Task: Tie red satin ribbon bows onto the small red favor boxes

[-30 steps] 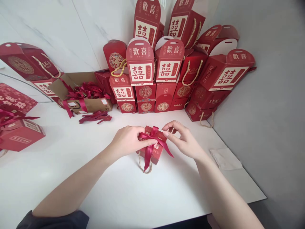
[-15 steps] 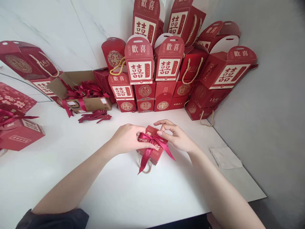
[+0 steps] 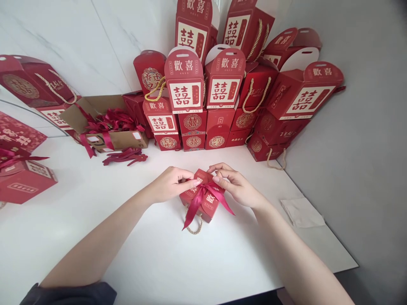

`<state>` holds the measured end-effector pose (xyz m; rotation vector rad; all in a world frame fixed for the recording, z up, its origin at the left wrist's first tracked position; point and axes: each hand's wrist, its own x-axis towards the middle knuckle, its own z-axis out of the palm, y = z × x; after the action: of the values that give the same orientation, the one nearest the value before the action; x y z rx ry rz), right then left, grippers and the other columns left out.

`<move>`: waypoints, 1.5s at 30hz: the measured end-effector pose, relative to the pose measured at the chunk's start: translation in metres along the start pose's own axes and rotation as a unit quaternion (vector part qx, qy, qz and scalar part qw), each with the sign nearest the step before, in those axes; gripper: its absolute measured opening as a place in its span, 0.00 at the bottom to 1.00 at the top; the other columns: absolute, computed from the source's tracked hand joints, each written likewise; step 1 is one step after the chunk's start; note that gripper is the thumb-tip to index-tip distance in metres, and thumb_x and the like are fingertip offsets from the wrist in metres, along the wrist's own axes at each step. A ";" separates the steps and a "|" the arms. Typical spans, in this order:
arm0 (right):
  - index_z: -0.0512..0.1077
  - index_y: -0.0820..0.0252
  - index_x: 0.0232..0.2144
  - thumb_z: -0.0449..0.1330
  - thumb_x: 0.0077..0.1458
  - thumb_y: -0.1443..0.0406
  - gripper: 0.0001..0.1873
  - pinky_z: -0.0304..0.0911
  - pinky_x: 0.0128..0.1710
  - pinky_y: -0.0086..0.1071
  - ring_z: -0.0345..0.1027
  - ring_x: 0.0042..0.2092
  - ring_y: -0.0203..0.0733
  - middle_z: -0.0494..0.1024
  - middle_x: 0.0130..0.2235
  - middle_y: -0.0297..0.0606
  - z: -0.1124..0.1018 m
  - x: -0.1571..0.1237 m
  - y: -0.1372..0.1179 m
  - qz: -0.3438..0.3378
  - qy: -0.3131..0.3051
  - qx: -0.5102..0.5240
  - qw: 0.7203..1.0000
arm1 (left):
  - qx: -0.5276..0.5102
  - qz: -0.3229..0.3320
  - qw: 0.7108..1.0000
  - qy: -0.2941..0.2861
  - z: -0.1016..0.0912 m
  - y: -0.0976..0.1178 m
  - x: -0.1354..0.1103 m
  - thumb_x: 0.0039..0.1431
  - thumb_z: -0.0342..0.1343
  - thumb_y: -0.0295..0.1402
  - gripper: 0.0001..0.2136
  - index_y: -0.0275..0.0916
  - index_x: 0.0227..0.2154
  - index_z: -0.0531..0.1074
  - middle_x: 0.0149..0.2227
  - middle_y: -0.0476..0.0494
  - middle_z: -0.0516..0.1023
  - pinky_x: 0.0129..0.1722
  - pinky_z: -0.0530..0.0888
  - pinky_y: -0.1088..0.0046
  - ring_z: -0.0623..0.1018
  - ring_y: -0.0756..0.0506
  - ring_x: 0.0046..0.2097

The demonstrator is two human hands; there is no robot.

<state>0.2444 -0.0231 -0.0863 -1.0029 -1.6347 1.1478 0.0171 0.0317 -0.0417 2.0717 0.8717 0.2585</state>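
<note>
A small red gift box (image 3: 207, 212) with gold lettering sits on the white table in front of me, a rope handle (image 3: 194, 231) hanging at its near side. A dark pink ribbon (image 3: 219, 195) is tied in a bow on its top, with two tails draping toward me. My left hand (image 3: 173, 183) is closed, thumb and forefinger pinched at the left side of the bow by the knot. My right hand (image 3: 237, 186) has curled fingers, its thumb and fingertips gripping the bow's right side. The loops are partly hidden by my fingers.
Red gift boxes (image 3: 184, 91) are stacked along the back wall. An open cardboard box (image 3: 122, 140) holds ribbons, with more ribbon strips (image 3: 125, 156) before it. Another red box (image 3: 28, 182) stands at left. A white tissue (image 3: 302, 212) lies at right, near the grey wall (image 3: 359, 140).
My left thumb has risen from the box's near middle to the bow's left loop beside the knot. My right hand has stayed at the bow's right side with slightly more curled fingers.
</note>
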 end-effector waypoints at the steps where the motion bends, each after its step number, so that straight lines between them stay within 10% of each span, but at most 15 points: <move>1: 0.66 0.59 0.23 0.54 0.64 0.58 0.19 0.55 0.55 0.38 0.64 0.51 0.42 0.68 0.47 0.39 0.000 0.000 0.001 0.000 -0.001 -0.001 1.000 | -0.010 -0.003 1.000 -0.004 0.000 -0.001 0.001 0.63 0.49 0.44 0.20 0.37 0.19 0.55 0.21 0.54 0.50 0.23 0.50 0.75 0.53 0.54 0.24; 13: 0.68 0.57 0.31 0.54 0.64 0.57 0.12 0.56 0.56 0.41 0.63 0.54 0.44 0.68 0.46 0.39 -0.005 -0.005 0.000 -0.016 0.061 -0.081 0.995 | 0.049 -0.001 0.999 0.001 -0.005 -0.002 0.000 0.61 0.51 0.47 0.20 0.37 0.21 0.62 0.21 0.54 0.58 0.23 0.54 0.76 0.57 0.53 0.24; 16: 0.66 0.56 0.39 0.55 0.63 0.58 0.08 0.59 0.51 0.39 0.65 0.48 0.44 0.69 0.44 0.39 -0.004 -0.012 -0.016 -0.075 0.131 -0.211 0.966 | 0.084 -0.014 0.996 0.029 -0.005 0.002 -0.002 0.54 0.58 0.51 0.19 0.37 0.26 0.69 0.22 0.54 0.62 0.24 0.56 0.77 0.61 0.53 0.25; 24: 0.70 0.60 0.34 0.52 0.66 0.63 0.10 0.58 0.38 0.38 0.67 0.37 0.44 0.75 0.35 0.40 0.016 -0.016 -0.026 -0.131 0.082 -0.494 0.855 | 0.100 -0.038 0.993 0.044 -0.004 0.005 -0.004 0.46 0.62 0.54 0.21 0.38 0.26 0.70 0.22 0.55 0.63 0.25 0.57 0.77 0.61 0.52 0.26; 33: 0.64 0.58 0.22 0.49 0.66 0.59 0.20 0.57 0.30 0.31 0.60 0.28 0.37 0.68 0.26 0.33 0.004 -0.017 -0.031 0.027 0.065 -0.255 0.964 | 0.004 -0.055 0.998 0.007 -0.003 -0.005 0.000 0.42 0.66 0.51 0.21 0.38 0.29 0.73 0.24 0.52 0.70 0.25 0.62 0.77 0.67 0.50 0.27; 45: 0.75 0.58 0.23 0.53 0.62 0.53 0.22 0.61 0.29 0.32 0.66 0.28 0.39 0.74 0.24 0.35 -0.033 -0.026 -0.025 0.167 -0.147 -0.102 0.970 | -0.008 -0.041 0.999 -0.024 -0.007 -0.005 0.002 0.43 0.66 0.48 0.20 0.36 0.31 0.73 0.24 0.52 0.67 0.24 0.59 0.77 0.63 0.52 0.26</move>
<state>0.2797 -0.0450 -0.0609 -1.3291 -1.8954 1.4269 0.0133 0.0392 -0.0415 2.0148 0.9189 0.1696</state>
